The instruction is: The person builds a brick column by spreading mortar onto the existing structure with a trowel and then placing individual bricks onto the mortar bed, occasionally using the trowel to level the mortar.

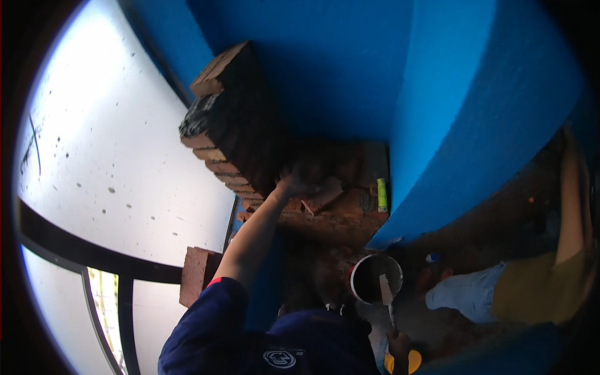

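My left arm stretches forward to the shadowed brickwork, and my left hand [289, 182] is beside loose brick pieces [325, 195] on a low brick ledge [337, 220]. Its fingers are lost in the dark, so whether they grip anything does not show. Down at the lower right, my right hand [398, 344] is closed round the handle of a trowel [385, 291]. The trowel's blade lies over the rim of a round white-edged bucket [354, 282], whose inside looks dark.
A stepped brick wall [220, 164] rises left of the ledge, against blue walls [331, 69]. A green-yellow cylinder [382, 195] stands on the ledge. A single brick [199, 275] sits at the left by the white window panels [119, 150]. Another person [531, 287] is at the right.
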Available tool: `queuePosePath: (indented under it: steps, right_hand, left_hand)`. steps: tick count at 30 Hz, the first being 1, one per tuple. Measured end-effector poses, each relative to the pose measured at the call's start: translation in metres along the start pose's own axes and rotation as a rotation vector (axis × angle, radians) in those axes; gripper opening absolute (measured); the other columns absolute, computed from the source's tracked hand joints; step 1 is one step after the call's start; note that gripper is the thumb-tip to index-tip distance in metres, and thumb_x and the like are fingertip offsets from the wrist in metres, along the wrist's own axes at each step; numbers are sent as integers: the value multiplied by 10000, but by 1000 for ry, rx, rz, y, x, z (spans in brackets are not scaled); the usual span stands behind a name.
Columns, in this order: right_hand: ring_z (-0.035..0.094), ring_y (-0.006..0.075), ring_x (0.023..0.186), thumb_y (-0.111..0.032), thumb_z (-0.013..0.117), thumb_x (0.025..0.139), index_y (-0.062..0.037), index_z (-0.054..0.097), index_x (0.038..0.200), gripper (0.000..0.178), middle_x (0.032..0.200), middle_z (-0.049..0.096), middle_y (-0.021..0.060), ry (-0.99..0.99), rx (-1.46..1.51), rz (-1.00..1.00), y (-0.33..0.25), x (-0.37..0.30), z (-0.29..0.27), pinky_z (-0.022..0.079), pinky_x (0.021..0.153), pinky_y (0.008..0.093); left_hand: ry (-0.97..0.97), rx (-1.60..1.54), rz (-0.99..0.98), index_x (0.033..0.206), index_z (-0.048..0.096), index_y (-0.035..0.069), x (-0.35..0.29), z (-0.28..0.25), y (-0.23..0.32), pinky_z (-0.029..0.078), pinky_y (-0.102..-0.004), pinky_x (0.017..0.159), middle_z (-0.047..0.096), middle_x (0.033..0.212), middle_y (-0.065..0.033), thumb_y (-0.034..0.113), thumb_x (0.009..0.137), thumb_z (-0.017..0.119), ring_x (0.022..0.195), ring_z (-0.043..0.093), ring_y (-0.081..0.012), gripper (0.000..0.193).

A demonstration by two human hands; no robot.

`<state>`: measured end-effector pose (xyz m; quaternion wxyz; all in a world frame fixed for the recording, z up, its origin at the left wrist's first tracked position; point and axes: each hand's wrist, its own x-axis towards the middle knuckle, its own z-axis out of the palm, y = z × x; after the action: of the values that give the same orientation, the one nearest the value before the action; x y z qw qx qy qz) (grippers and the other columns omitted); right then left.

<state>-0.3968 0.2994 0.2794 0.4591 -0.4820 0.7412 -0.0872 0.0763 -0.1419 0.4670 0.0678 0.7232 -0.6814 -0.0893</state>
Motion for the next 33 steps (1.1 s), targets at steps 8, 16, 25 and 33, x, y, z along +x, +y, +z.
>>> queuePosePath:
  steps: [8,16,25,33]
  right_hand:
    - [451,146,525,-289,548,966,-39,594,824,291,582,476,37,63,316,52,9,-52,75,372,504,343]
    - [649,203,810,-465,671,871,31,629,1085,541,847,679,106,-243,395,-270,-173,10,6,505,739,352]
    - [640,196,980,-498,833,690,31,580,1175,761,1055,677,131,-664,325,-690,-298,35,25,505,878,324]
    - [656,216,998,-345,846,715,4,553,1229,687,1104,672,153,-542,165,-745,-306,17,33,513,865,348]
  left_hand:
    - [-181,-1177,211,1386,370,66,-8,51,-112,528,-385,880,557,1220,-144,147,790,703,1071,583,-292,688]
    - [-617,-2212,-695,1278,512,64,-219,13,-6,367,-473,1041,592,1226,-114,288,788,616,1152,537,-304,549]
    - [-438,-2381,-967,1352,478,82,-297,39,36,248,-520,1127,504,1384,-137,408,894,535,1276,451,-338,565]
    - [-328,-2606,-966,1313,507,74,-320,60,45,270,-530,1115,534,1341,-145,486,919,476,1262,461,-336,571]
